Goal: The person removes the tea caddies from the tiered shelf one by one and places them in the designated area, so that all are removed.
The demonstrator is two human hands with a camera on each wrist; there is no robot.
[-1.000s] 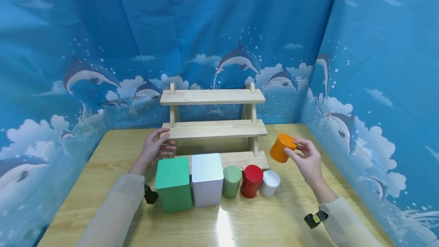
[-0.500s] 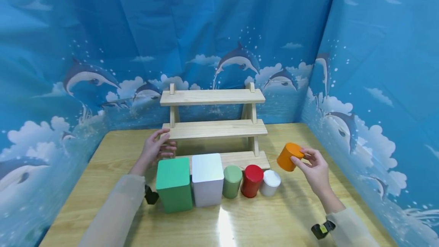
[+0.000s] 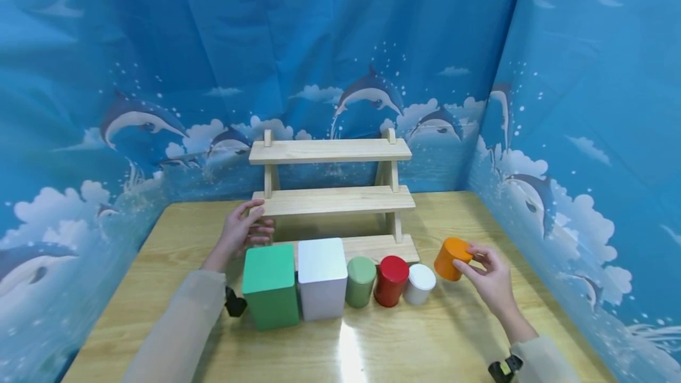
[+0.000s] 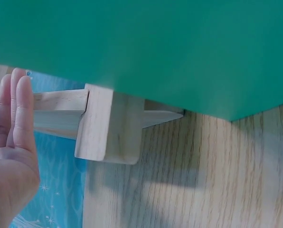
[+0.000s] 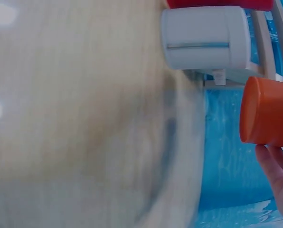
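In the head view my right hand (image 3: 490,279) pinches an orange cylindrical canister (image 3: 451,260) by its right side, between thumb and fingers. The canister (image 5: 269,111) tilts slightly, close over the table right of the row. My left hand (image 3: 238,232) is at the left end of the middle board of a three-tier wooden shelf (image 3: 335,200); in the left wrist view this hand (image 4: 13,147) has straight fingers alongside the wood. A green box (image 3: 270,291), a white box (image 3: 321,282), a light green canister (image 3: 360,282), a red canister (image 3: 391,282) and a small white canister (image 3: 419,285) stand before the shelf.
The boxes and canisters form a tight row along the shelf's lowest board (image 3: 378,247). A blue dolphin-print curtain (image 3: 319,46) closes off the back and sides of the wooden table (image 3: 415,347). The green box fills much of the left wrist view.
My right hand has carried the orange canister down and slightly right, toward the table beside the small white canister. My left hand and the row have stayed in place.
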